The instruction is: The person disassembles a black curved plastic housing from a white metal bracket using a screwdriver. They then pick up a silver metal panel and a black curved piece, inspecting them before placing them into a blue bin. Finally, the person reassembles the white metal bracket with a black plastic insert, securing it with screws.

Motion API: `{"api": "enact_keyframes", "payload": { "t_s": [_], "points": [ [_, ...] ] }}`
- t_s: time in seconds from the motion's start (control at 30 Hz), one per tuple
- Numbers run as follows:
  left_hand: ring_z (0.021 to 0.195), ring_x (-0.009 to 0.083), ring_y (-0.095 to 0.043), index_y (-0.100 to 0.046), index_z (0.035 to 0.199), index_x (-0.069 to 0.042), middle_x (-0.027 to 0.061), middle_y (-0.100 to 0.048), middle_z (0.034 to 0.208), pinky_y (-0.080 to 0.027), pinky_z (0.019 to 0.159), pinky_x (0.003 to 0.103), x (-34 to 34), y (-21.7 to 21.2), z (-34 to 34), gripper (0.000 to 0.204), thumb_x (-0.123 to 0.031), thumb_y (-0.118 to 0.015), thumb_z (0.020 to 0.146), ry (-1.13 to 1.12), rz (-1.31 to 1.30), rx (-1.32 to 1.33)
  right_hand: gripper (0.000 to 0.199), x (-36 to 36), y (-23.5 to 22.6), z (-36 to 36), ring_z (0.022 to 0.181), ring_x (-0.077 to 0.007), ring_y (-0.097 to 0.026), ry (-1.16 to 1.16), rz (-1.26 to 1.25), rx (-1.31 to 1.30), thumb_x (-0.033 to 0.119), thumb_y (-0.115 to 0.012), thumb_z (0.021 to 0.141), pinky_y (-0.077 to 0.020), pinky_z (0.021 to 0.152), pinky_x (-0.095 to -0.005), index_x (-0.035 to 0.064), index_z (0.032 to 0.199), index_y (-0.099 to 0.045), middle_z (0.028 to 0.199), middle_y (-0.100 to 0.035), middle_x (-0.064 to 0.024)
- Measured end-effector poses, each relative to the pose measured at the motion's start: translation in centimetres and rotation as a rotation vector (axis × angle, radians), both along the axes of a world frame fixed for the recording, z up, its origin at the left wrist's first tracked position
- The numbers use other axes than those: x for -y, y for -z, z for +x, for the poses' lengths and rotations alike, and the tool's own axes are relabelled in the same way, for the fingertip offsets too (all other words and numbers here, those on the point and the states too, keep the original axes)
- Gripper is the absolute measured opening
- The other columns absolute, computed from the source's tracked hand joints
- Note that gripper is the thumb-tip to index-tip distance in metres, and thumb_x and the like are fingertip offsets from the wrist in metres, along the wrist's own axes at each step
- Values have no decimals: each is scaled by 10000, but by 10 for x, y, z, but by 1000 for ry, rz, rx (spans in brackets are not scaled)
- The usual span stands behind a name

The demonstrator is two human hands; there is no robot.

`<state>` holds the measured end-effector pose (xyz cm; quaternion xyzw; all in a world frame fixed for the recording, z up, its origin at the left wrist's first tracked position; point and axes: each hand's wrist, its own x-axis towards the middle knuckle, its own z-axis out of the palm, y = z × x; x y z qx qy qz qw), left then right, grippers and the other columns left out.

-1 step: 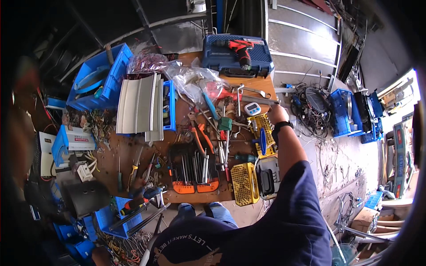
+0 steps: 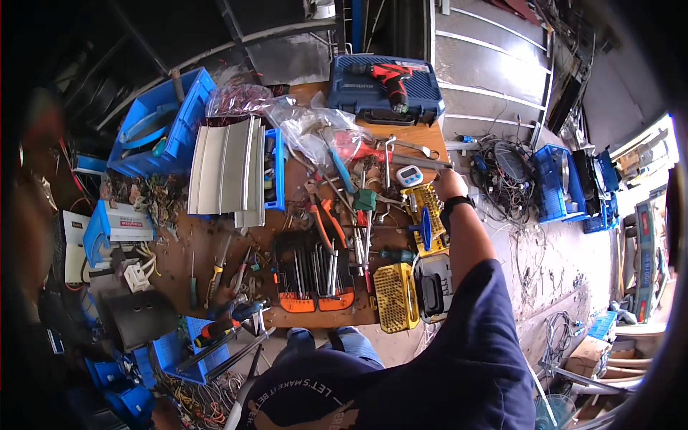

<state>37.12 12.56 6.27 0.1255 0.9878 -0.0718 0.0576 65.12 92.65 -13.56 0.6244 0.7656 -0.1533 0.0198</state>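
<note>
My right hand [image 2: 451,185] reaches over the right edge of the wooden bench, a dark band on its wrist. Its fingers are bent and look closed; what they hold, if anything, is hidden. The end of a long grey metal tool [image 2: 423,163] lies right at the fingertips. Beside the hand sits an open yellow case of small bits [image 2: 414,208], with a blue oval-handled tool [image 2: 426,229] across it. A white digital timer [image 2: 409,175] rests just left of the fingers. My left hand is not in view.
A red-black drill [image 2: 392,86] lies on a blue tool case [image 2: 344,89]. Pliers [image 2: 324,218], an orange-ended hex key set [image 2: 315,301], a yellow perforated case [image 2: 393,297] and grey metal profiles [image 2: 222,168] crowd the bench. Tangled cables [image 2: 507,172] lie to the right.
</note>
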Motion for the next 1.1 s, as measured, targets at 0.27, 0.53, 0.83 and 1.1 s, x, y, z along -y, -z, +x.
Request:
{"api": "enact_keyframes", "payload": {
  "t_s": [0.27,0.53,0.83,1.1],
  "points": [
    [629,266,-607,-641,781,-138,84,-620,709,-511,568,413,124,99,-2,167,-281,-570,831,409,-401,-145,294,-8,20,0,921,-324,-633,11,38,61,246,-651,722,-514,793,-423,97,975,-665,963,-658,-176],
    [728,302,-587,-615,840,-97,128,-603,769,-476,635,454,139,133,-6,163,-191,-483,852,591,-379,198,257,-15,30,-7,929,-324,-632,55,51,114,227,-628,751,-513,800,-419,87,961,-676,978,-656,-175],
    [924,351,-555,-624,991,-73,176,-598,955,-450,788,461,99,130,13,220,-155,-454,878,335,-207,440,300,-34,13,21,925,-355,-618,-4,59,-79,260,-582,753,-501,821,-425,15,899,-673,934,-635,-234],
    [795,265,-581,-608,1010,-40,134,-608,903,-469,721,400,43,128,6,204,-107,-511,844,510,-378,478,278,-61,75,38,951,-325,-628,-184,169,218,268,-519,830,-508,813,-435,75,978,-654,1031,-642,-177]
  ]
}}
